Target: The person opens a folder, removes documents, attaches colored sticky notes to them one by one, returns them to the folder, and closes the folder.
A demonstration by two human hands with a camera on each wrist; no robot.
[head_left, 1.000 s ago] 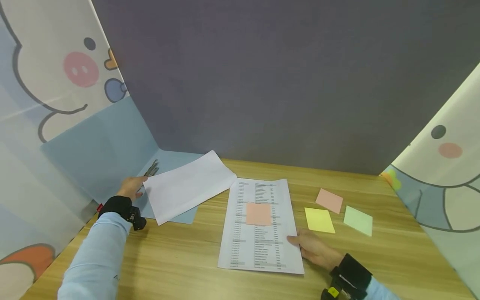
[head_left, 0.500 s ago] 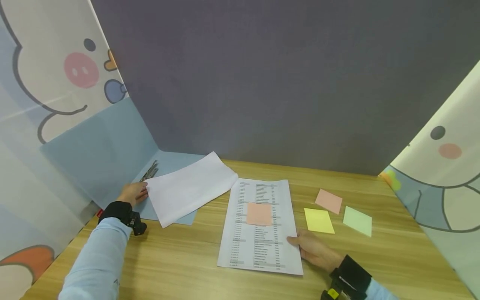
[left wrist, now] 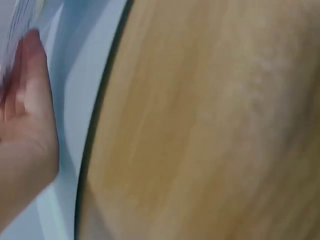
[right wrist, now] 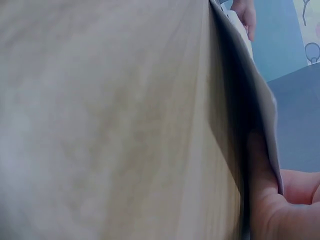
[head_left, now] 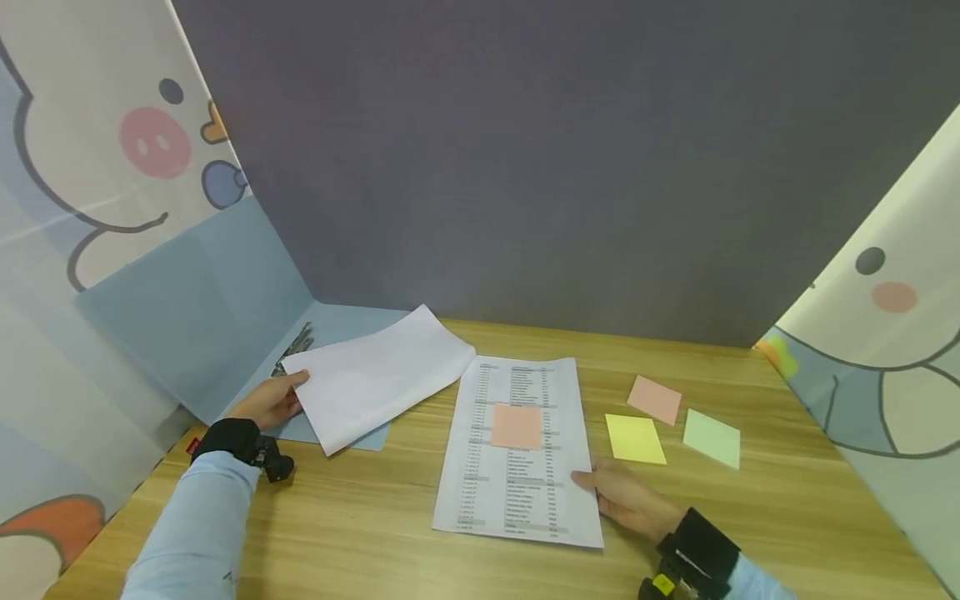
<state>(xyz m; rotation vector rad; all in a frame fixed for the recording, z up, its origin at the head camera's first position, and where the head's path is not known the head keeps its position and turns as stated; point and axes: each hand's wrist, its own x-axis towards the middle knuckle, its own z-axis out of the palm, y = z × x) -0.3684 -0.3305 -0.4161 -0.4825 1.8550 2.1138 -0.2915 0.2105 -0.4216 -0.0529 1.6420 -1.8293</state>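
Note:
My left hand [head_left: 274, 400] holds the near left corner of a blank white sheet [head_left: 378, 375], thumb on top. That sheet lies slanted over a light blue folder [head_left: 339, 327]. In the left wrist view the left hand [left wrist: 25, 125] sits over the folder [left wrist: 70, 100] at the table's [left wrist: 200, 125] edge. My right hand [head_left: 621, 495] pinches the right edge of a printed sheet [head_left: 517, 492], which carries a pink sticky note [head_left: 517, 426]. The right wrist view shows the right hand's [right wrist: 270, 200] finger under the lifted sheet edge [right wrist: 235, 75].
Three sticky pads lie on the wooden table [head_left: 360, 517] to the right: pink [head_left: 655, 399], yellow [head_left: 634, 438] and green [head_left: 711, 438]. A metal clip [head_left: 296, 347] sits in the folder's fold. A dark screen [head_left: 525, 167] and cartoon-printed panels [head_left: 112, 167] wall in the table.
My left hand has drawn back a little toward me along the white sheet's left corner, and its thumb now lies on that corner. The right hand and printed sheet have stayed put.

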